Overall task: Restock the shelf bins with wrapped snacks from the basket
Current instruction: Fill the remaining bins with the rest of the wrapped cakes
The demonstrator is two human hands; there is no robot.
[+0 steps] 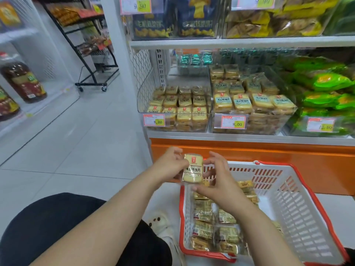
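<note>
While both my hands pinch one wrapped snack upright — left hand gripping its left edge, right hand its right — the basket lies just below them, the shelf bins above.

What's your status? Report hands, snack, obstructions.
Left hand and right hand both in grip on one yellow wrapped snack pack, held above the white-and-red plastic basket. Clear left shelf bin ahead, nearly full. Nothing in the way.
</note>
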